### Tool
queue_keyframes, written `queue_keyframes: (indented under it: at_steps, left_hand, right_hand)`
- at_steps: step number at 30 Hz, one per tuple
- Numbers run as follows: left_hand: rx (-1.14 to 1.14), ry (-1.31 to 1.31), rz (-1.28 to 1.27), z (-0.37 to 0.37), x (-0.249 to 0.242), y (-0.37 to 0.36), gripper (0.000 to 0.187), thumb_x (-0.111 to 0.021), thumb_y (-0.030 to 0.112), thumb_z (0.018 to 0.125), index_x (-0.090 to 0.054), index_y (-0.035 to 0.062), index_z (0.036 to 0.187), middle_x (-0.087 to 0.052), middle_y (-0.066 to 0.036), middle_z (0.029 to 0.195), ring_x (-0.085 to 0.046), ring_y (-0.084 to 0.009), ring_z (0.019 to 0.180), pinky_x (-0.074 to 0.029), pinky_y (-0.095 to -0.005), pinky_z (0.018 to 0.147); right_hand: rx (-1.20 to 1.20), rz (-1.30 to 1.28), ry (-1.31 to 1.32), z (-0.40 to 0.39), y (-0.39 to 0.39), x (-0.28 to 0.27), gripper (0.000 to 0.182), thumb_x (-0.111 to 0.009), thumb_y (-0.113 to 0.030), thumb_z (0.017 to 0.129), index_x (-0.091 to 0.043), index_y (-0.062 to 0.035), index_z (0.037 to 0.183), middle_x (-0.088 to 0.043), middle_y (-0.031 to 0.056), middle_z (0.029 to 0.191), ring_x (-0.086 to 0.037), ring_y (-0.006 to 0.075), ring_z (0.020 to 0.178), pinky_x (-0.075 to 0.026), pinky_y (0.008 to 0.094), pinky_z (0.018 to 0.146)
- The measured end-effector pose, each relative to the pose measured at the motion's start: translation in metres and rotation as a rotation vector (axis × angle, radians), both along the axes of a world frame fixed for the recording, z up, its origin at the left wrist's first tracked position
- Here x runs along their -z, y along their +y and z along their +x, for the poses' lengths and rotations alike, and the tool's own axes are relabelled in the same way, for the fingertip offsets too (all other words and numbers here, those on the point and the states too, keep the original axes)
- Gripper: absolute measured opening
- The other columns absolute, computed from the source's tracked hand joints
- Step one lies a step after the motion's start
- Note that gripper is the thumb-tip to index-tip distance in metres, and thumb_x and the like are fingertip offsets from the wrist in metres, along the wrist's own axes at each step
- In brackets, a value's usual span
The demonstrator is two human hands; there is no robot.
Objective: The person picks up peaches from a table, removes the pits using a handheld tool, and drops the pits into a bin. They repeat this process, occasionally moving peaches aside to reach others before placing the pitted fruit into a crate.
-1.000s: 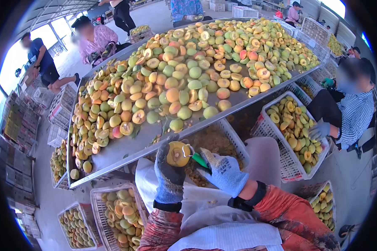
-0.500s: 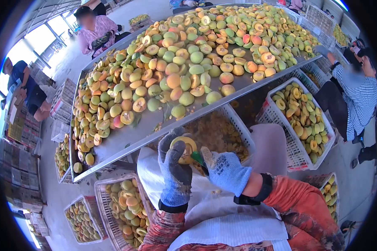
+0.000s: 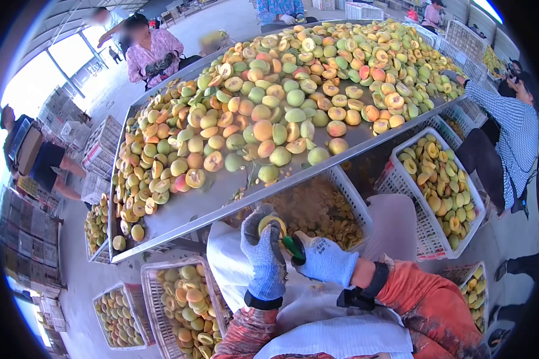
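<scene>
My left hand (image 3: 262, 257), in a blue glove with a grey palm, is closed around a cut apricot (image 3: 272, 223) with yellow flesh, partly hidden by the fingers. Gloved the same way, my right hand (image 3: 326, 258) grips a small green-handled tool (image 3: 292, 247). Its tip is beside the apricot, and the working end is hidden. Both hands are over my lap, just in front of the metal table's raised edge (image 3: 233, 210). Below and beyond them, a white crate (image 3: 354, 200) holds pits and fruit scraps.
Halved and whole apricots (image 3: 281, 119) are heaped on the table. Crates of apricot halves stand at my left (image 3: 153, 299) and right (image 3: 425, 239). Co-workers sit at the table's far left (image 3: 156, 51) and right (image 3: 515, 131); another person (image 3: 39, 149) carries a box at left.
My view has shifted, so the table appears lower and further right. The apricot is turned more edge-on in my left hand, with the tool still close to it. The person at left has turned and moved.
</scene>
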State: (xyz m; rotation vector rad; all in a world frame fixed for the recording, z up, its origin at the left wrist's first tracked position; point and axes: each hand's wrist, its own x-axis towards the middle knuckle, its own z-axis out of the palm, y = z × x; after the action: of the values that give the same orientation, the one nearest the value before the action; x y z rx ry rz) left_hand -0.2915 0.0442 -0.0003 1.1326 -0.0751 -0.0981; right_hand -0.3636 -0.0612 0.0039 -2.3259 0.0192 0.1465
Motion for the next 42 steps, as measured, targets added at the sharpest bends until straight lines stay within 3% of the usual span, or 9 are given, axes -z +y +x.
queue_keyframes:
  at_steps: [6, 9, 12, 16, 17, 27, 32, 36, 42]
  left_hand:
    - [-0.014, -0.062, 0.033, 0.0, -0.004, 0.005, 0.029, -0.058, 0.002, 0.084, -0.05, -0.0009, 0.112, -0.057, -0.015, 0.111, -0.058, -0.0209, 0.097, -0.053, -0.0316, 0.08]
    - [0.034, 0.021, -0.017, 0.01, -0.009, 0.0, 0.027, -0.058, 0.001, 0.084, -0.051, -0.0036, 0.11, -0.056, -0.014, 0.114, -0.056, -0.0189, 0.103, -0.047, -0.0291, 0.089]
    - [-0.022, -0.12, 0.196, 0.024, 0.009, -0.008, 0.03, -0.059, 0.0, 0.083, -0.052, -0.0026, 0.111, -0.057, -0.011, 0.112, -0.056, -0.0154, 0.098, -0.047, -0.0272, 0.086]
    - [-0.015, 0.007, -0.022, 0.018, 0.0, -0.022, 0.034, -0.059, -0.001, 0.083, -0.049, -0.0017, 0.115, -0.058, -0.009, 0.107, -0.057, -0.0142, 0.093, -0.048, -0.0253, 0.081]
    - [-0.149, -0.236, 0.282, 0.026, 0.037, -0.027, 0.03, -0.059, -0.001, 0.083, -0.052, -0.0014, 0.112, -0.059, -0.009, 0.106, -0.056, -0.0126, 0.092, -0.048, -0.0252, 0.079]
    - [0.292, -0.314, 0.984, 0.07, -0.039, 0.005, 0.025, -0.064, 0.028, 0.08, -0.067, 0.0069, 0.092, -0.064, -0.007, 0.066, -0.062, -0.0171, 0.061, -0.049, -0.0322, 0.063]
    - [-0.124, -0.695, 1.051, 0.044, -0.058, -0.003, 0.025, -0.065, 0.02, 0.074, -0.061, 0.0124, 0.098, -0.056, -0.009, 0.091, -0.058, -0.0308, 0.084, -0.048, -0.0388, 0.07]
    - [-0.054, -0.621, 0.893, 0.055, -0.047, -0.002, 0.022, -0.064, 0.021, 0.077, -0.062, 0.0093, 0.095, -0.059, -0.012, 0.088, -0.06, -0.0307, 0.083, -0.048, -0.0381, 0.071]
    - [0.288, -0.348, 1.076, 0.08, -0.055, -0.006, 0.025, -0.066, 0.028, 0.078, -0.067, 0.0042, 0.088, -0.064, -0.009, 0.067, -0.062, -0.0154, 0.064, -0.047, -0.0312, 0.063]
  right_hand:
    - [-0.096, 0.445, -0.041, 0.013, -0.004, -0.027, 0.041, -0.069, -0.02, 0.073, -0.051, -0.0028, 0.106, -0.058, 0.0183, 0.097, -0.06, 0.0314, 0.08, -0.048, 0.0387, 0.071]
    - [-0.015, 0.612, 0.529, 0.021, -0.017, -0.031, 0.044, -0.07, -0.026, 0.073, -0.051, -0.0025, 0.106, -0.06, 0.0175, 0.088, -0.059, 0.036, 0.08, -0.048, 0.0394, 0.072]
    - [0.102, 0.182, -0.194, 0.021, -0.015, 0.007, 0.048, -0.07, -0.034, 0.073, -0.051, -0.0039, 0.106, -0.063, 0.0179, 0.084, -0.062, 0.0331, 0.074, -0.049, 0.0411, 0.066]
    - [0.318, -0.258, -0.131, 0.012, 0.005, 0.007, 0.042, -0.071, -0.026, 0.07, -0.049, -0.0059, 0.101, -0.063, 0.0172, 0.076, -0.062, 0.039, 0.072, -0.05, 0.0437, 0.063]
    - [0.307, -0.255, -0.141, 0.012, 0.007, 0.002, 0.042, -0.071, -0.026, 0.07, -0.049, -0.0059, 0.101, -0.063, 0.0172, 0.076, -0.062, 0.039, 0.072, -0.05, 0.0437, 0.063]
    - [0.069, 0.217, -0.048, 0.018, 0.001, -0.039, 0.047, -0.074, -0.014, 0.066, -0.048, 0.001, 0.102, -0.057, 0.0159, 0.086, -0.057, 0.0293, 0.08, -0.046, 0.0367, 0.073]
    - [0.149, 0.95, 0.162, 0.031, 0.01, -0.048, 0.046, -0.072, -0.017, 0.069, -0.049, 0.0003, 0.105, -0.058, 0.0156, 0.088, -0.058, 0.0323, 0.08, -0.047, 0.0388, 0.071]
    - [-0.002, 0.142, -0.135, 0.035, -0.001, -0.033, 0.048, -0.071, -0.019, 0.068, -0.049, -0.0017, 0.108, -0.056, 0.0169, 0.093, -0.056, 0.0353, 0.088, -0.045, 0.0413, 0.077]
    - [0.07, 0.371, -0.125, 0.029, 0.0, -0.032, 0.046, -0.074, -0.022, 0.068, -0.052, -0.0006, 0.102, -0.058, 0.0131, 0.087, -0.059, 0.0298, 0.079, -0.047, 0.0391, 0.069]
